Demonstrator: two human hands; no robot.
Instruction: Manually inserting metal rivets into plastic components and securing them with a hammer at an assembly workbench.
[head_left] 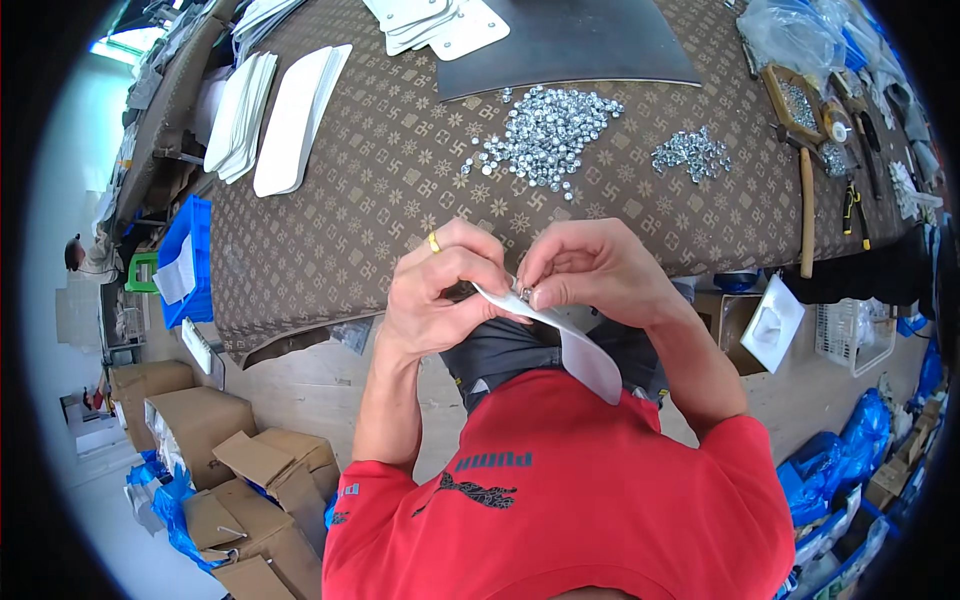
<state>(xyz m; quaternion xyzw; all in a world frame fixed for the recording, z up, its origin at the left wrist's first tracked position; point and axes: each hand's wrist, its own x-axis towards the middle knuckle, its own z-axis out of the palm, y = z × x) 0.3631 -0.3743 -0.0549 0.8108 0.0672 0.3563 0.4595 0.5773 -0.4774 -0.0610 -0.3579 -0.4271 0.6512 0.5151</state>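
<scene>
In our judgement, the step in hand is fitting a small metal piece [526, 294] to the white panel [592, 365], which we hold above our lap, just off the near edge of the bench [360, 225]. Our left hand [442, 292] pinches the panel's upper end between thumb and fingers, while our right hand [595, 268] pinches the metal piece with thumb and forefinger at the panel's edge. Whether the piece is seated or merely touching, we cannot tell, because our fingertips cover the spot. The next move, as we judge it, calls for a steady left grip and a small, exact push or twist from the right, with the panel kept from flexing.

The panel is thin, smooth and slightly curved, with a rounded free end; it looks like bendy plastic. Similar long panels lie in a stack [240, 115] and a neighbouring pile [298, 130] at the left. Beyond, white plates [472, 30] with rounded corners and small dots lie beside a flat, dark mat [570, 42]. Before us sit a large heap of shiny, round metal pieces [550, 130] and a smaller, spikier-looking heap [692, 155], both on brown cloth [400, 180] with pale woven-looking motifs.
</scene>
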